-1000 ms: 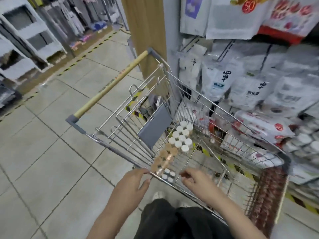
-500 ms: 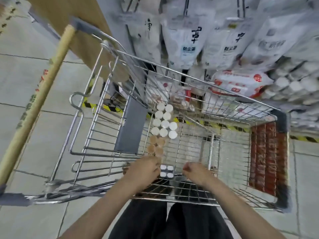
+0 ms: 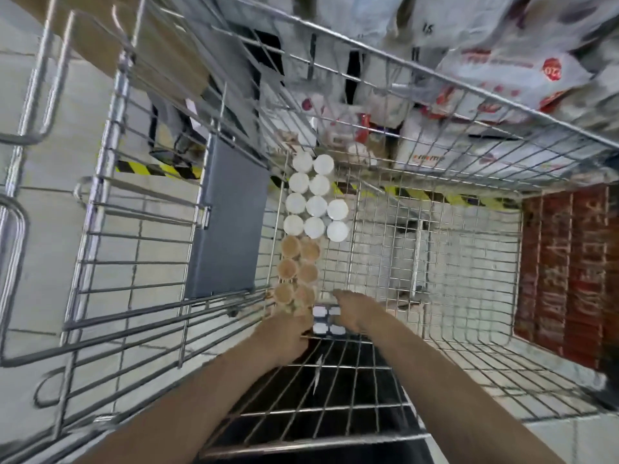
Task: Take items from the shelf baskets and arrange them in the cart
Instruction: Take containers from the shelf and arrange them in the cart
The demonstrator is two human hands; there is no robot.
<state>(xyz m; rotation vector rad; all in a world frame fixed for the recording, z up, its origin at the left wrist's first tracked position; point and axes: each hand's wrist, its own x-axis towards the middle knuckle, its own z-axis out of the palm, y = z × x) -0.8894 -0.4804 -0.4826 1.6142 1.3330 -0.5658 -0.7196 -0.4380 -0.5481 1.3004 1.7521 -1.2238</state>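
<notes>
The small white-capped containers (image 3: 325, 320) sit as a block of four on the wire floor of the cart (image 3: 385, 262), right between my two hands, at the near end of the column of jars. My left hand (image 3: 284, 336) is against their left side and my right hand (image 3: 351, 313) against their right side. The left fingers curl inward at the block's edge; the right fingers reach forward along its far corner. I cannot tell whether either hand truly pinches the block or only steadies it, since the picture is blurred there.

The block is square, so no long axis matters; what matters is the line of the column, which runs away from me. Just beyond the block, touching or nearly so, stand the tan-lidded jars (image 3: 298, 272) in two files. Beyond those stand the white-lidded jars (image 3: 315, 202), two files widening to three at their near end. The whole column lies just right of the grey flap (image 3: 227, 222) of the child seat. I judge the next move is nudging the block flush against the tan jars, and both hands are equally near.

Right of the column the cart floor carries nothing I can make out. Outside the far wall, white bags (image 3: 502, 61) hang on the shelf.
</notes>
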